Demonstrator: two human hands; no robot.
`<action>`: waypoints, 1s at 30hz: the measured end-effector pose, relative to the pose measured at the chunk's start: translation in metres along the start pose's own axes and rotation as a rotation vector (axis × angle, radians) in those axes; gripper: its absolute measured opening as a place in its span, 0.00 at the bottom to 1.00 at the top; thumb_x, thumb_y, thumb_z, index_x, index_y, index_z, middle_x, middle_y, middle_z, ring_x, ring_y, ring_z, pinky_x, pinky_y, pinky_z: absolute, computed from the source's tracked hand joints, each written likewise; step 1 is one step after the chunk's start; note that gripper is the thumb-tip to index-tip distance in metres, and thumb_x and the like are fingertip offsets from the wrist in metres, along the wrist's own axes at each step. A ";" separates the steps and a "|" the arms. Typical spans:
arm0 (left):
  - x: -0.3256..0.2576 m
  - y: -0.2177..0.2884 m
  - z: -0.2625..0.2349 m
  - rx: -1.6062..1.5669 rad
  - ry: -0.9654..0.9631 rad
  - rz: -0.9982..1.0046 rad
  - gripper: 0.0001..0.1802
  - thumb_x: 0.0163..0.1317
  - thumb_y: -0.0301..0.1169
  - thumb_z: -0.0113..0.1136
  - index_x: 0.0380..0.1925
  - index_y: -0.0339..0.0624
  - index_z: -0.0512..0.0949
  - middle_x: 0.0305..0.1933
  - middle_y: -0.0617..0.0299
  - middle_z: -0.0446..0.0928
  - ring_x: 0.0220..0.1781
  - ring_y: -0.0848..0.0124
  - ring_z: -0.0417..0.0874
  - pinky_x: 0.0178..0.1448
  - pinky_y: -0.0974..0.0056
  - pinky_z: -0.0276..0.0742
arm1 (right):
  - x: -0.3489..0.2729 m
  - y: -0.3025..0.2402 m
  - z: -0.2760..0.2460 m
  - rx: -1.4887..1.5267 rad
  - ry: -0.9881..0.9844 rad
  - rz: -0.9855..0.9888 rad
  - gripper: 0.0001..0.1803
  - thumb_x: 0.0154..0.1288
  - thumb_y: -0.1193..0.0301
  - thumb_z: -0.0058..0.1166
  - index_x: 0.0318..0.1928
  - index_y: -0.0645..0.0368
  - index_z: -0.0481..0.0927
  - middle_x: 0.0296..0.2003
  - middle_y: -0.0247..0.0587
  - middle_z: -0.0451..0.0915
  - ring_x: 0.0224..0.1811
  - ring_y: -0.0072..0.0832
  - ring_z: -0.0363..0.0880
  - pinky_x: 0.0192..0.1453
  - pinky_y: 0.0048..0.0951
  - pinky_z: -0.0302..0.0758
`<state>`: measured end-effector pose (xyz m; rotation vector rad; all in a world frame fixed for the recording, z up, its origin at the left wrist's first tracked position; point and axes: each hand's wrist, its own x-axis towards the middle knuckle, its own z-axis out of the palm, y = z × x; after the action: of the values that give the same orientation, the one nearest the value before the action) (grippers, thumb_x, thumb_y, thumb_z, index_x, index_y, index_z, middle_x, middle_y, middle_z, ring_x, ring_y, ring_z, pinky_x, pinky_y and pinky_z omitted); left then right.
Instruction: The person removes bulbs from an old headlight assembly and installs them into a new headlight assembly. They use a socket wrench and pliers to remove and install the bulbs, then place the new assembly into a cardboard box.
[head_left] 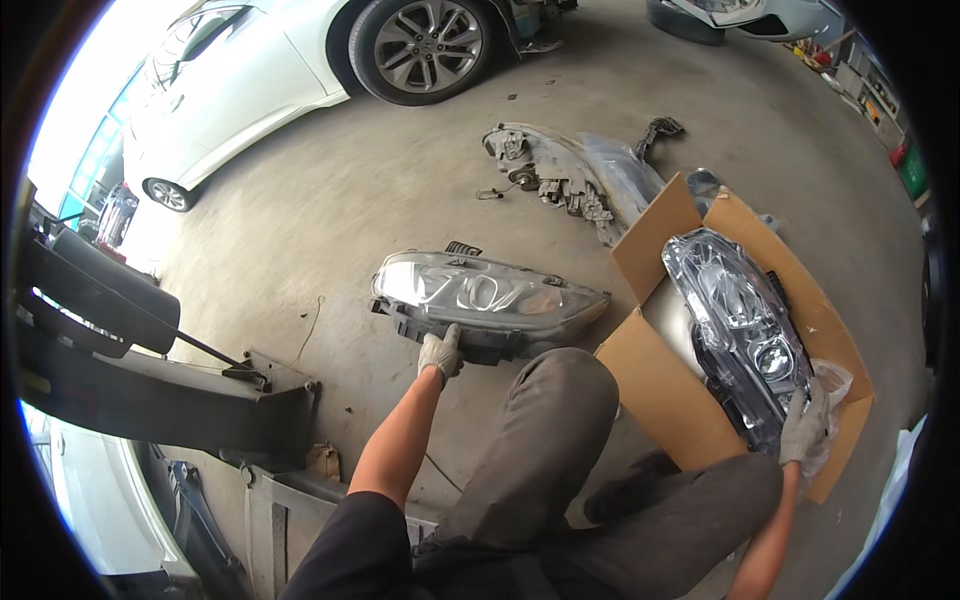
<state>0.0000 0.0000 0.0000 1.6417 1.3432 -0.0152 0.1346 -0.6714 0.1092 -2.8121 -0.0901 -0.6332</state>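
I crouch over a concrete floor wearing grey work gloves. My left hand [440, 352] grips the near lower edge of a car headlight [490, 295] with a clear lens that lies on the floor in front of my knee. My right hand [805, 425] holds the near end of a second headlight [740, 325], wrapped in clear plastic, which rests in an open cardboard box [660, 385] to my right.
A third, dismantled headlight housing [570, 175] lies farther away on the floor. A white car [290, 60] stands at the far left, another vehicle's front at the far right. A dark car-lift arm [150, 390] reaches in at my left. Shelves with items line the right wall.
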 end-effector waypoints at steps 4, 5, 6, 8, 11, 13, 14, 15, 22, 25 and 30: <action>0.005 0.003 -0.021 -0.019 -0.027 -0.008 0.33 0.66 0.56 0.60 0.47 0.31 0.69 0.27 0.51 0.81 0.21 0.62 0.82 0.22 0.59 0.78 | -0.011 -0.001 0.006 0.051 0.007 0.033 0.23 0.72 0.62 0.52 0.58 0.67 0.76 0.56 0.56 0.78 0.61 0.51 0.74 0.67 0.45 0.67; 0.007 0.000 -0.030 -0.014 -0.035 -0.012 0.33 0.66 0.56 0.60 0.47 0.31 0.69 0.26 0.51 0.81 0.21 0.62 0.82 0.22 0.59 0.78 | -0.020 -0.004 0.008 0.060 0.003 0.041 0.23 0.72 0.62 0.52 0.57 0.67 0.77 0.56 0.57 0.78 0.61 0.51 0.74 0.67 0.45 0.68; 0.006 -0.001 -0.025 -0.009 -0.005 -0.014 0.33 0.66 0.56 0.60 0.46 0.31 0.69 0.26 0.51 0.80 0.21 0.62 0.82 0.21 0.59 0.78 | -0.019 -0.005 0.006 0.052 0.003 0.050 0.23 0.72 0.62 0.51 0.57 0.67 0.77 0.56 0.56 0.78 0.61 0.51 0.74 0.66 0.45 0.68; 0.011 0.001 -0.027 -0.033 -0.050 -0.028 0.35 0.67 0.57 0.59 0.47 0.31 0.67 0.28 0.47 0.80 0.22 0.59 0.82 0.21 0.57 0.78 | -0.016 -0.010 0.003 0.034 0.004 0.071 0.22 0.72 0.63 0.51 0.57 0.68 0.77 0.55 0.56 0.79 0.60 0.50 0.75 0.66 0.45 0.68; 0.028 -0.003 -0.027 -0.048 -0.102 -0.009 0.35 0.68 0.57 0.58 0.48 0.31 0.67 0.32 0.44 0.81 0.22 0.57 0.83 0.22 0.55 0.80 | -0.004 -0.008 0.001 0.006 -0.037 0.012 0.22 0.74 0.64 0.48 0.59 0.66 0.76 0.57 0.55 0.78 0.62 0.49 0.74 0.68 0.41 0.67; 0.016 0.013 -0.018 -0.054 -0.104 -0.021 0.35 0.68 0.57 0.58 0.48 0.31 0.67 0.33 0.44 0.81 0.23 0.58 0.83 0.23 0.55 0.81 | 0.000 -0.001 -0.001 0.019 -0.007 0.001 0.21 0.75 0.64 0.47 0.59 0.67 0.76 0.57 0.55 0.78 0.61 0.49 0.74 0.68 0.42 0.67; 0.021 0.013 -0.015 -0.043 -0.134 -0.031 0.36 0.67 0.57 0.58 0.50 0.30 0.67 0.34 0.45 0.81 0.23 0.58 0.83 0.24 0.56 0.82 | 0.001 0.001 -0.001 0.028 -0.001 0.004 0.21 0.75 0.64 0.46 0.59 0.67 0.76 0.57 0.55 0.78 0.61 0.49 0.74 0.68 0.42 0.67; 0.019 0.014 -0.014 -0.046 -0.118 -0.023 0.36 0.67 0.57 0.58 0.50 0.30 0.67 0.34 0.45 0.81 0.23 0.58 0.83 0.24 0.56 0.82 | 0.001 0.001 -0.001 0.039 0.006 0.011 0.21 0.75 0.64 0.46 0.59 0.67 0.76 0.57 0.55 0.78 0.61 0.49 0.74 0.68 0.42 0.67; 0.024 0.011 -0.016 -0.051 -0.055 -0.005 0.33 0.67 0.57 0.58 0.38 0.29 0.73 0.24 0.50 0.80 0.19 0.62 0.80 0.20 0.58 0.76 | -0.001 -0.015 -0.005 0.067 -0.018 0.090 0.21 0.75 0.64 0.45 0.59 0.66 0.77 0.58 0.54 0.78 0.61 0.48 0.74 0.68 0.40 0.68; 0.024 0.020 -0.015 -0.053 -0.096 0.005 0.34 0.68 0.58 0.57 0.36 0.29 0.73 0.24 0.50 0.79 0.18 0.61 0.80 0.19 0.58 0.76 | -0.002 -0.007 -0.004 0.033 0.012 0.080 0.20 0.75 0.65 0.45 0.58 0.65 0.77 0.56 0.54 0.79 0.60 0.49 0.75 0.67 0.41 0.68; 0.025 0.023 -0.019 -0.099 -0.057 0.017 0.35 0.67 0.60 0.56 0.32 0.31 0.74 0.20 0.52 0.76 0.16 0.60 0.78 0.17 0.58 0.73 | 0.001 -0.004 0.001 0.060 0.031 0.056 0.19 0.73 0.66 0.47 0.57 0.65 0.78 0.55 0.55 0.79 0.60 0.49 0.75 0.66 0.42 0.67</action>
<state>0.0172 0.0334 0.0111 1.5583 1.2674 0.0142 0.1351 -0.6677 0.1096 -2.7361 -0.0236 -0.6497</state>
